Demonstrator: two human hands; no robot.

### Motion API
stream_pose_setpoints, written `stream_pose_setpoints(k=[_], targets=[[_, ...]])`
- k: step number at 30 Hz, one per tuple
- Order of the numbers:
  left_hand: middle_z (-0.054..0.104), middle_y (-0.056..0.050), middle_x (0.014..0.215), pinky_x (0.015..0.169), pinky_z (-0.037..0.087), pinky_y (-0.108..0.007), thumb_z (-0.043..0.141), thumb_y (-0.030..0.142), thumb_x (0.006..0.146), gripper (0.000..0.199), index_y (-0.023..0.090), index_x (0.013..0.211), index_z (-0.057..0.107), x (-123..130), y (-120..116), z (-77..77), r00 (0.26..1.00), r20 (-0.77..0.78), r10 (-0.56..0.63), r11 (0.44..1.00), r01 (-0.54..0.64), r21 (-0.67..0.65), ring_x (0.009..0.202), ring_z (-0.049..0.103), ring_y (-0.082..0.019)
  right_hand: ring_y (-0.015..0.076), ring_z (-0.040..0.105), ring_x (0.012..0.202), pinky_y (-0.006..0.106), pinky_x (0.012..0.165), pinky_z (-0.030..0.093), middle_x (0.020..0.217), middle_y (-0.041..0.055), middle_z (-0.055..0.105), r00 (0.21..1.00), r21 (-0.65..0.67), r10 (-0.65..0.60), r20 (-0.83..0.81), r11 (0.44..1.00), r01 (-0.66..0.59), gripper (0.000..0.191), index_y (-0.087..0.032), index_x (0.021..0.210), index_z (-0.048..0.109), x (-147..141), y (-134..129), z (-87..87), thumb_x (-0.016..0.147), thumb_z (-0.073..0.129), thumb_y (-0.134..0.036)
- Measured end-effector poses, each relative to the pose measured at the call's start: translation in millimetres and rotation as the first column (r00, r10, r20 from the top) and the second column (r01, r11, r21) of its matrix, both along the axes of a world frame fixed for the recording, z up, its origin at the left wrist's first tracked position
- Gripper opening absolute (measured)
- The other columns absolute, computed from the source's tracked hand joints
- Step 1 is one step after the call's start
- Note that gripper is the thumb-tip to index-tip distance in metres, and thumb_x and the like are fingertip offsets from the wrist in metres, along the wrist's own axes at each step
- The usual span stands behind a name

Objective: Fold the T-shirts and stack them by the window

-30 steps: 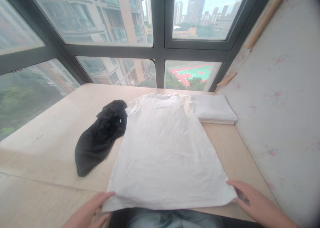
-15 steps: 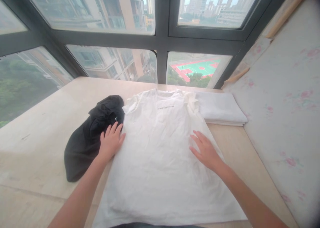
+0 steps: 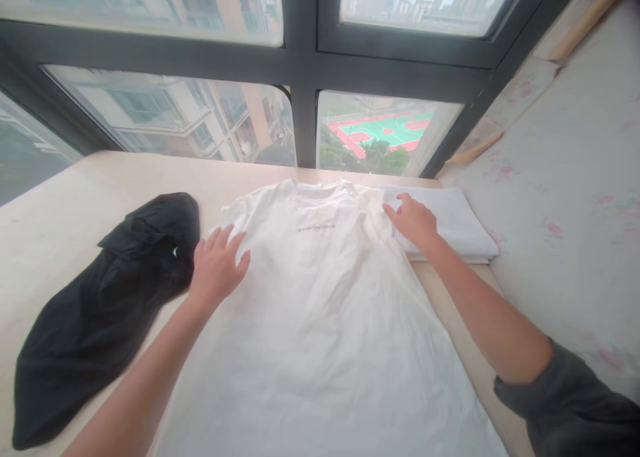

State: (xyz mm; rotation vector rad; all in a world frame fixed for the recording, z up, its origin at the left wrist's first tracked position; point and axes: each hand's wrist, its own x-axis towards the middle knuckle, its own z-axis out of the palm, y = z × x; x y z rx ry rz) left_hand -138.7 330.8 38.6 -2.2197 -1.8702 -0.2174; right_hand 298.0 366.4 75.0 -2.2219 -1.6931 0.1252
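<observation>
A white T-shirt lies spread out front up, its neckline toward the window and small dark lettering across the chest. My left hand is over its left edge just below the sleeve, fingers spread and holding nothing. Beside the shirt's right sleeve is my right hand, with thumb and forefinger bent but apart. I see no cloth between those fingers; the other fingers are partly hidden. Behind that hand lies a folded stack of white cloth.
A crumpled black garment lies left of the shirt, close to my left hand. The pale wooden surface ends at a dark-framed window. A flowered wall bounds the right side.
My right hand has moved up from the shirt's right side to its right sleeve. My left hand remains near the left edge. The view has shifted, and the black garment appears farther left.
</observation>
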Motion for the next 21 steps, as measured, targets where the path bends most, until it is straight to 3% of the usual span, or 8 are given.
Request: stream_pose_setpoints(k=[2,4,8,12,15,17,19,21], targets=[[0.04,-0.014,0.154,0.116,0.025,-0.055,0.038,0.039,0.096,0.05,0.018,0.139,0.051,16,32,-1.6,0.999,0.003,-0.034,0.999,0.034,-0.036,0.144,0.032,-0.033,0.0283,0.064,0.098,0.04,0.083,0.049,0.106,0.0156,0.068,0.998,-0.057,0.021,-0.052,0.998,-0.024,0.05,-0.014,0.123,0.059,-3,26,-0.7,0.091,0.059,-0.052],[0.037,-0.016,0.156,0.115,0.024,-0.057,0.038,0.041,0.095,0.053,0.018,0.142,0.047,22,66,-4.0,1.0,0.008,0.018,0.997,-0.017,-0.08,0.144,0.031,-0.034,0.0245,0.063,0.103,0.041,0.088,0.052,0.116,0.0133,0.064,0.993,-0.057,0.067,-0.1,0.996,-0.073,0.043,-0.014,0.124,0.059,-8,43,-3.0,0.093,0.061,-0.045],[0.041,-0.018,0.152,0.111,0.029,-0.058,0.037,0.043,0.095,0.055,0.018,0.143,0.043,9,117,-9.3,0.992,0.008,0.123,0.977,-0.12,-0.176,0.14,0.037,-0.034,0.0206,0.062,0.105,0.041,0.089,0.055,0.123,0.0089,0.061,0.981,-0.013,0.133,-0.14,0.991,-0.136,0.036,-0.016,0.124,0.059,0,53,4.4,0.096,0.06,-0.038],[0.048,-0.017,0.146,0.108,0.034,-0.055,0.033,0.047,0.095,0.054,0.019,0.139,0.047,-8,129,-16.8,0.993,-0.01,0.116,0.969,-0.115,-0.217,0.134,0.043,-0.034,0.0186,0.064,0.083,0.034,0.077,0.053,0.098,0.0044,0.069,0.966,0.057,0.162,-0.199,0.986,-0.154,0.033,-0.019,0.118,0.066,43,42,20.9,0.09,0.062,-0.037],[0.045,-0.018,0.148,0.108,0.034,-0.055,0.03,0.051,0.095,0.058,0.018,0.14,0.046,-16,126,-20.5,0.994,-0.019,0.106,0.968,-0.108,-0.229,0.135,0.042,-0.036,0.0197,0.064,0.077,0.034,0.069,0.053,0.09,0.0029,0.068,0.917,0.156,0.165,-0.362,0.981,-0.115,0.037,-0.025,0.119,0.065,89,30,15.9,0.085,0.06,-0.038],[0.043,-0.019,0.15,0.109,0.032,-0.057,0.032,0.054,0.095,0.059,0.018,0.139,0.048,-17,127,-19.3,0.994,-0.035,0.103,0.967,-0.108,-0.232,0.136,0.04,-0.037,0.0216,0.064,0.075,0.037,0.068,0.054,0.085,0.0034,0.067,0.914,0.074,0.076,-0.398,0.996,-0.051,0.035,-0.026,0.113,0.067,118,24,4.6,0.08,0.061,-0.034],[0.042,-0.019,0.15,0.109,0.03,-0.058,0.034,0.055,0.094,0.059,0.018,0.137,0.051,-15,134,-14.7,0.994,-0.042,0.102,0.969,-0.109,-0.221,0.138,0.038,-0.038,0.0247,0.064,0.073,0.044,0.072,0.054,0.083,0.0046,0.068,0.949,-0.056,-0.058,-0.309,0.998,0.043,0.03,-0.027,0.102,0.069,137,25,-4.8,0.072,0.063,-0.027],[0.043,-0.019,0.15,0.111,0.028,-0.058,0.036,0.055,0.093,0.058,0.017,0.136,0.052,-8,149,-8.2,0.996,-0.001,0.094,0.976,-0.092,-0.197,0.138,0.038,-0.037,0.0279,0.065,0.078,0.05,0.079,0.052,0.088,0.0055,0.069,0.969,-0.03,-0.158,-0.189,0.987,0.155,0.026,-0.028,0.096,0.068,142,33,-5.5,0.072,0.06,-0.025]])
